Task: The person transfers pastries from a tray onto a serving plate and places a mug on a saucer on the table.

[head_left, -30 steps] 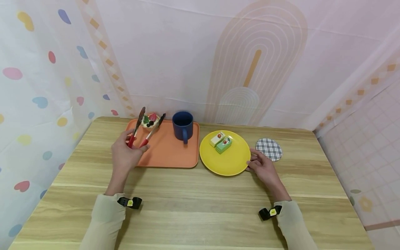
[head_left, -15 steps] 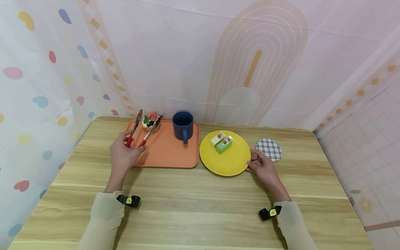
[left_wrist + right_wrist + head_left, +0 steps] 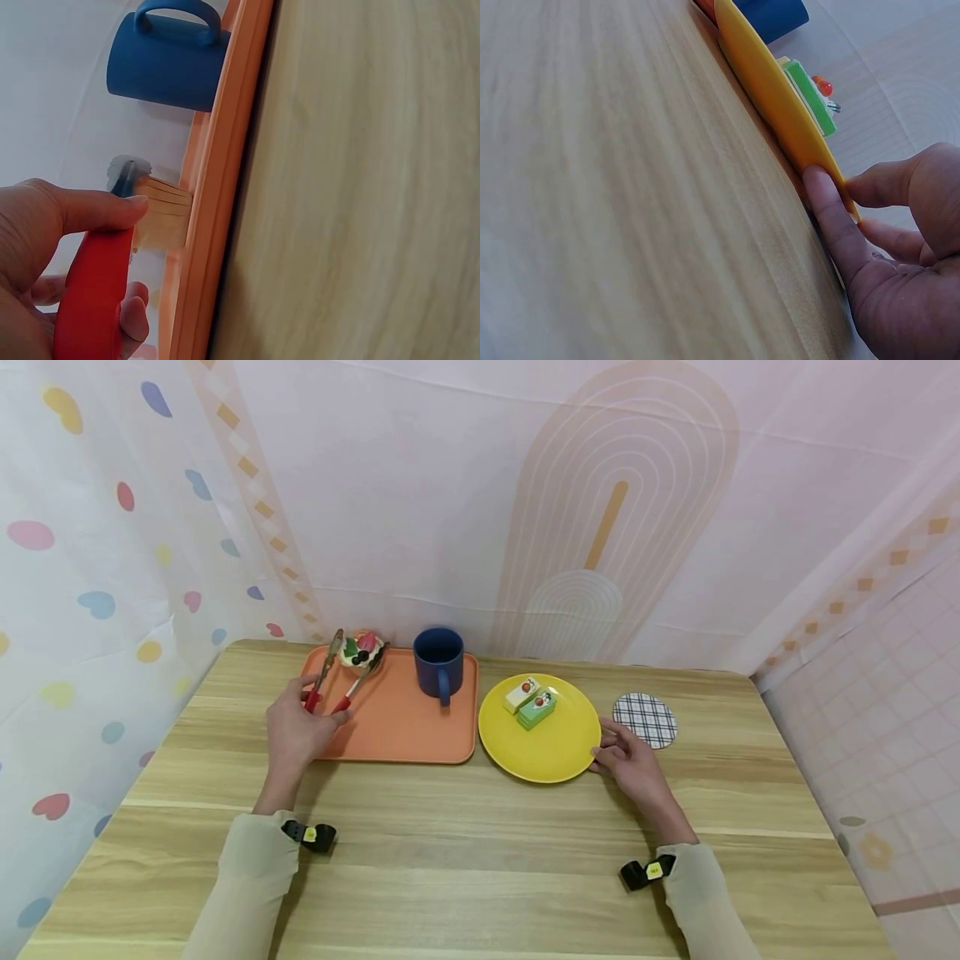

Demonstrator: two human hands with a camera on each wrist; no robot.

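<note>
My left hand (image 3: 295, 724) grips a pair of red-handled tongs (image 3: 313, 699) over the left part of an orange tray (image 3: 408, 735). The tong tips stand on either side of a fruit tart (image 3: 362, 648), which has red, green and dark fruit on cream. In the left wrist view the thumb presses the red handle (image 3: 96, 289), and the tart's pleated case (image 3: 163, 214) sits upright on the tray. At the right, my right hand (image 3: 632, 766) pinches the near-right rim of a yellow plate (image 3: 536, 756). A green cake slice (image 3: 537, 710) and a pale yellow one (image 3: 521, 694) lie on that plate.
A dark blue mug (image 3: 438, 662) stands on the tray's right half, handle toward me. Beyond the plate's right side lies a round checked coaster (image 3: 646, 720). The wooden table (image 3: 480, 860) ends at a patterned curtain (image 3: 420, 510) behind the tray and plate.
The tongs have come down a little, and their arms have drawn closer together around the tart. The right hand and plate have stayed in place.
</note>
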